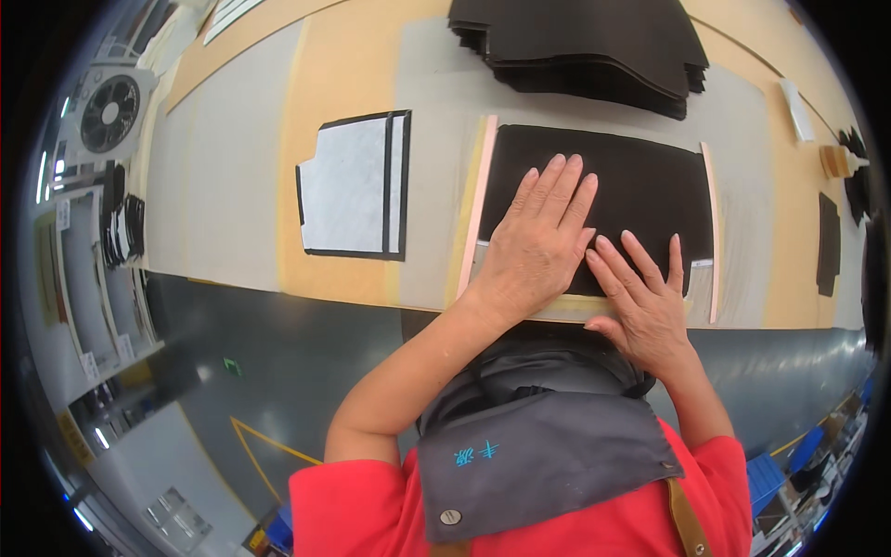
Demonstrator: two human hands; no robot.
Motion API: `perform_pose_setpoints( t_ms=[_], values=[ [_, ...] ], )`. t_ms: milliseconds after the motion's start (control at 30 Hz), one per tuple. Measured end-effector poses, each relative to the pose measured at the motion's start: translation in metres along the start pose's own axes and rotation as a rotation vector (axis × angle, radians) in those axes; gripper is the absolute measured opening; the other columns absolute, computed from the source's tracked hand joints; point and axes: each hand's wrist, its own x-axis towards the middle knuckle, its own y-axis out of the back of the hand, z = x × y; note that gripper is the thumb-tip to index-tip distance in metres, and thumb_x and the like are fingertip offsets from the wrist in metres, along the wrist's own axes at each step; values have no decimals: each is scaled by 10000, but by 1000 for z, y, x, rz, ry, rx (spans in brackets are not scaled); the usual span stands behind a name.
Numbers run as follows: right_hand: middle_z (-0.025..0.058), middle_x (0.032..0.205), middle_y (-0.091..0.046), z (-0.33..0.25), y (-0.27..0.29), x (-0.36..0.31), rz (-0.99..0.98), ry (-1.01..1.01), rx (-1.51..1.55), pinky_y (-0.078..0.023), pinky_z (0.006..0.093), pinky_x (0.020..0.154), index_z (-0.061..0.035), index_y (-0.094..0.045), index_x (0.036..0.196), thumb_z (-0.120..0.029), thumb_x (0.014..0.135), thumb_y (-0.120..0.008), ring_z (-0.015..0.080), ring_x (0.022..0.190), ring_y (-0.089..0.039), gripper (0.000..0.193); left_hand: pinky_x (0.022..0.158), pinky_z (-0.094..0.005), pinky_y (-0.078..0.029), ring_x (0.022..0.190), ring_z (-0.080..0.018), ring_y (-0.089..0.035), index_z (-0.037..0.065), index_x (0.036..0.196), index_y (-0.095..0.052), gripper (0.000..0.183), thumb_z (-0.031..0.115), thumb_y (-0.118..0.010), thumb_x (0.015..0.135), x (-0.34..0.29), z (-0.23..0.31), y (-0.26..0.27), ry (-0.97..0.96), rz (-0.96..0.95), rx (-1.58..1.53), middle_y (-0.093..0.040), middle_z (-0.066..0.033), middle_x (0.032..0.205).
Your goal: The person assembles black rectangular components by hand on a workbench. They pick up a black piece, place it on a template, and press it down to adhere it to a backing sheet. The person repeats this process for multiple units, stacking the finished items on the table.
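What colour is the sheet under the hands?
The sheet looks nearly black, best seen in the head view.

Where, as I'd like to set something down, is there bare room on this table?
On the table, left of the black-edged white panel; a narrower patch between that panel and the left pink strip; also between the right pink strip and the small dark piece. Crowded: the dark stack and the black sheet, where left hand and right hand rest.

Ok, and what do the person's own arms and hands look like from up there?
Both the left hand and right hand are bare, with no gloves and no rings visible on the fingers. The wrists carry no visible watch or bracelet. The forearms are uncovered, below short, plain red sleeves.
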Motion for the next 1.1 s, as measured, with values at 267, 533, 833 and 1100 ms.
perform_pose_setpoints(
  t_ms=[267,533,833,1100],
  values=[
    [-7,1636,-470,3,7,1,-29,-3,32,-97,697,1255,-176,-510,1567,-615,967,-552,256,1546,-365,745,1263,-528,-273,1542,-378,-355,87,1586,-459,636,273,-649,1009,1,-8,7,27,-62,54,-391,-201,1658],
    [101,1530,-584,29,9,-13,214,-128,431,-317,558,1240,-80,-562,1505,-26,1011,-601,308,1461,-506,498,1220,-514,-366,1494,-374,-437,32,1503,-548,539,94,-668,981,-2,4,21,-64,-61,20,-476,-186,1594],
    [79,1530,-591,28,0,-16,198,-60,304,-296,580,1249,-96,-564,1516,52,946,-551,300,1465,-503,588,1142,-492,-492,1328,-348,-595,36,1321,-696,465,-24,-722,861,-41,23,19,-248,-145,-160,-643,-137,1367],
    [94,1546,-571,29,-1,-17,201,-53,315,-291,581,1250,-89,-539,1529,38,960,-548,295,1472,-494,584,1164,-486,-472,1397,-327,-533,78,1365,-676,564,1,-754,811,-42,20,24,-297,-239,-100,-576,-102,1469]
  ],
)
